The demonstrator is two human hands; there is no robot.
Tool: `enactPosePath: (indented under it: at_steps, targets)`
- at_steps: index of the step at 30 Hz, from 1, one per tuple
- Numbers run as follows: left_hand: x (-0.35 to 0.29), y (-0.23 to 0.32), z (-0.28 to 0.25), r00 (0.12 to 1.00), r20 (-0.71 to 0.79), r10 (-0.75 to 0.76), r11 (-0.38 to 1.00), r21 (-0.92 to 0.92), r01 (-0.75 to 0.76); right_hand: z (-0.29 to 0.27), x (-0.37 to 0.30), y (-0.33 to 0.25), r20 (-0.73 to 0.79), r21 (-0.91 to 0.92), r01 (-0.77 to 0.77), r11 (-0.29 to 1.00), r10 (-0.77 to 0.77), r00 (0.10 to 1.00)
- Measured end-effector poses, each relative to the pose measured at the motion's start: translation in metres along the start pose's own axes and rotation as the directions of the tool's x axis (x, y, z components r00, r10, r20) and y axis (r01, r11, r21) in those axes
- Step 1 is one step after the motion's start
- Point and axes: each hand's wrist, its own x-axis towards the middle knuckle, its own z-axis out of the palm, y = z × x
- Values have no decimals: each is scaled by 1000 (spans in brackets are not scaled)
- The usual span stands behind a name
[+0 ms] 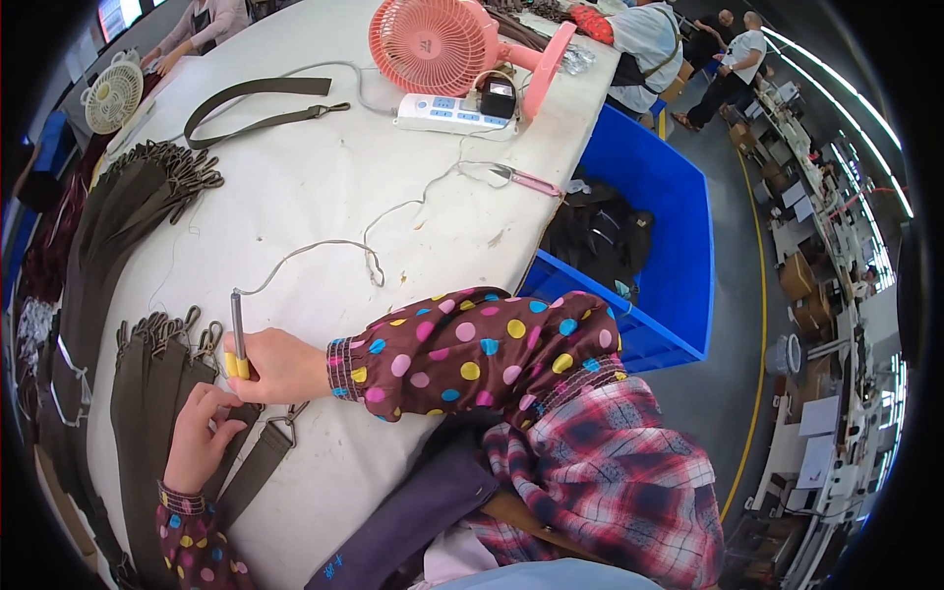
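Note:
My right hand (282, 366) is closed around a slim, grey, pen-shaped corded tool (237, 320), held upright with yellow showing at the grip. A thin cord leaves its top end; its lower tip is hidden by my fingers. Close beside it, my left hand (200, 440) has its fingers curled on a dark olive webbing strap (239, 430). Another strap with a metal ring and hook (265, 452) lies just right of that hand. Left of both hands spreads a bundle of similar straps (138, 413), their metal snap hooks bunched at the far end.
A larger strap bundle (113, 211) lies at far left, with a looped strap (261, 88) beyond. Pink-handled thread snips (531, 182), a white power strip (442, 116) and a pink fan (433, 44) sit further back. Right of the table stands a blue bin (678, 246) holding dark items.

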Motion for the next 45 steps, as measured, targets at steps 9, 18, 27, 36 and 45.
enactPosePath:
  at_steps: [9, 18, 27, 36, 45]
  targets:
    - [12, -11, -1, 994, 92, -57, 995, -82, 64, 2, -1, 3, 35, -48, 24, 999, -22, 999]
    - [2, -4, 6, 999, 11, -42, 998, -51, 42, 4, -2, 0, 87, -1, 36, 999, -35, 996]
    - [-18, -5, -5, 988, -144, -50, 981, 181, 76, 0, -5, -1, 87, -15, 43, 999, -41, 995]
    - [-21, -1, 0, 992, -49, -120, 993, -20, 119, 12, 0, -1, 107, 28, 28, 999, -30, 994]
    - [1, -11, -4, 997, 67, 29, 997, -79, -24, -5, -6, -7, 115, 139, -110, 984, 95, 989]
